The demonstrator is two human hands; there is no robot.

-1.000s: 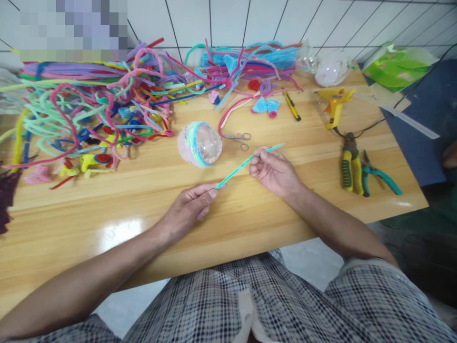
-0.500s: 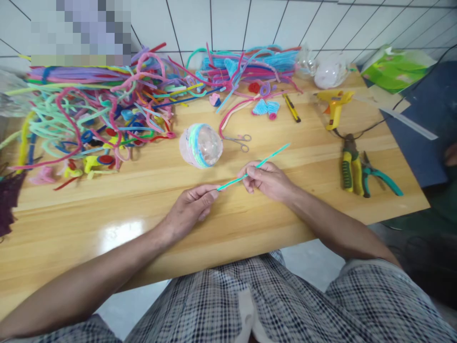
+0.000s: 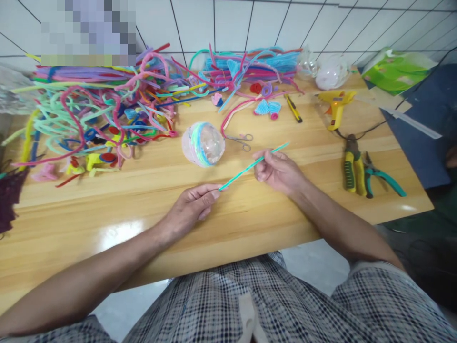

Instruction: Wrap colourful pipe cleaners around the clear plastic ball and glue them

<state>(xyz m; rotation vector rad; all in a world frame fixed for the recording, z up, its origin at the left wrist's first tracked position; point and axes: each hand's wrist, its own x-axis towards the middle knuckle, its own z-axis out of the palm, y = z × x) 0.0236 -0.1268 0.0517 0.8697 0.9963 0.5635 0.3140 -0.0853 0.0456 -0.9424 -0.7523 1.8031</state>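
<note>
A thin green pipe cleaner [image 3: 237, 176] slants up to the right between my two hands. My left hand [image 3: 194, 207] pinches its lower end. Further along, near the upper end, the fingers of my right hand [image 3: 276, 170] close on it, and the tip sticks out beyond them. Behind my hands sits a clear round ball [image 3: 203, 144] with a blue, green and yellow band around its middle. Small scissors [image 3: 244, 141] lie just right of the ball.
Piled pipe cleaners [image 3: 82, 109] cover the back left. A yellow cutter [image 3: 293, 108], a yellow glue gun [image 3: 334, 107] with its cord, green-yellow pliers [image 3: 353, 166] and teal pliers [image 3: 383, 177] lie right. Clear balls [image 3: 330, 74] stand at the back near a green packet [image 3: 396, 71].
My right hand has slid to the right and up along the green pipe cleaner, so a longer stretch shows between my hands. My left hand keeps its hold. The view has shifted slightly.
</note>
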